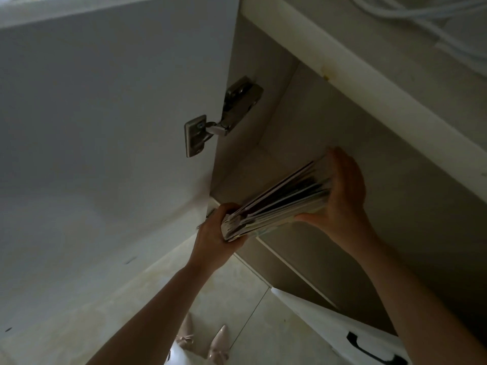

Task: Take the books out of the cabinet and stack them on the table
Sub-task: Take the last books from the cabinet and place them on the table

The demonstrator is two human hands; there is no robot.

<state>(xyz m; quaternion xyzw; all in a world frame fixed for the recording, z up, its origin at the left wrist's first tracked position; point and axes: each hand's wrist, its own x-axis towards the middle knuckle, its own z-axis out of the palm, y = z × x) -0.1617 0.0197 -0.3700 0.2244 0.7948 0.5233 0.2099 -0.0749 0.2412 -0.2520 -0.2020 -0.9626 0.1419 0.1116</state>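
Note:
A bundle of several thin books [276, 204] lies between both hands at the mouth of the open cabinet [355, 159]. My left hand [218, 233] grips the near end of the bundle. My right hand [342, 191] clasps the far end, fingers over the top and thumb below. The bundle tilts, with its far end higher and still inside the cabinet. The table top [395, 48] runs above the cabinet at the upper right.
The white cabinet door [105, 127] stands open on the left, held by a metal hinge [221, 119]. A second door with a black handle [369, 349] is open at the lower right. Tiled floor [250, 285] and my shoes lie below. White cables rest on the table top.

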